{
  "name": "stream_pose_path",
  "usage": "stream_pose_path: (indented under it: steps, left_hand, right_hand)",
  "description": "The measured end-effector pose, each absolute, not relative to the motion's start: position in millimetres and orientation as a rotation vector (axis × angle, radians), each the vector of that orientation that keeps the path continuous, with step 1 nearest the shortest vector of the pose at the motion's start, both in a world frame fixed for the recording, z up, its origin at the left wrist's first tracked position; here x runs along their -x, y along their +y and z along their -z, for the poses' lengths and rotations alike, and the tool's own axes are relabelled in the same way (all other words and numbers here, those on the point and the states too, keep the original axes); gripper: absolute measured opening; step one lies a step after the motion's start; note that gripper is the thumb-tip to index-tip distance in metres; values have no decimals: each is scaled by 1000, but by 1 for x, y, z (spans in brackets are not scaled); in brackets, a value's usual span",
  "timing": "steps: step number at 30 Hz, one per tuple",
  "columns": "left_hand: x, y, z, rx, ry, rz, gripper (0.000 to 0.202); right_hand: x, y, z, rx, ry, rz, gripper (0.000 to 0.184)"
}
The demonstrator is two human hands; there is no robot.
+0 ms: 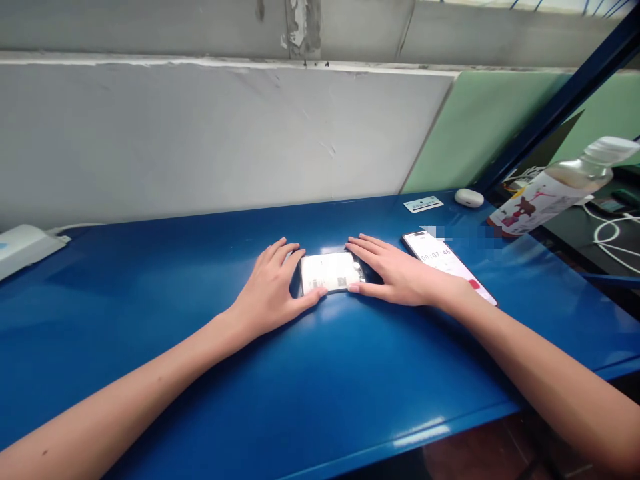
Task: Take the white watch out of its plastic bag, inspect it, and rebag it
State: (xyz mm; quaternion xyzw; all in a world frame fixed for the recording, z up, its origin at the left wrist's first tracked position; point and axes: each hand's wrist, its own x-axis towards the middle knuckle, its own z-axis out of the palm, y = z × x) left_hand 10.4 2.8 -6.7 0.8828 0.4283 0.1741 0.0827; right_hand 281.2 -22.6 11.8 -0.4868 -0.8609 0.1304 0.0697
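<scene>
Between my hands lies a small flat packet [327,272] with a white printed face, dark edges and a shiny right end. A barcode and a square code show on it; its exact kind is unclear. My left hand [277,283] holds its left end, thumb along the near edge and index finger by the far corner. At the right end, my right hand [387,270] brackets it the same way, fingertips at the far edge and thumb at the near corner. Just beyond my right wrist a phone [450,267] lies face up, showing a running timer.
The blue tabletop [175,267] carries a card [423,204] and a white earbud case [469,198] at the back right. A labelled bottle [555,190] stands beside them. At the far left sits a white device [30,250] with a cable. A wall [215,133] closes off the back.
</scene>
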Motion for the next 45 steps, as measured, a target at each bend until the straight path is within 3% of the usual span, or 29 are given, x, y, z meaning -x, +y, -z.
stream_pose_path:
  steps: [15, 32, 45]
  left_hand:
    - [-10, 2, 8, -2667, 1308, -504, 76]
    - [-12, 2, 6, -2678, 1184, -353, 72]
    - [-13, 5, 7, -2690, 1157, -338, 65]
  right_hand:
    - [-279, -24, -14, 1462, -2587, -397, 88]
    - [-256, -22, 7, 1399, -2400, -357, 55]
    - [-262, -14, 10, 1290, -2415, -358, 53]
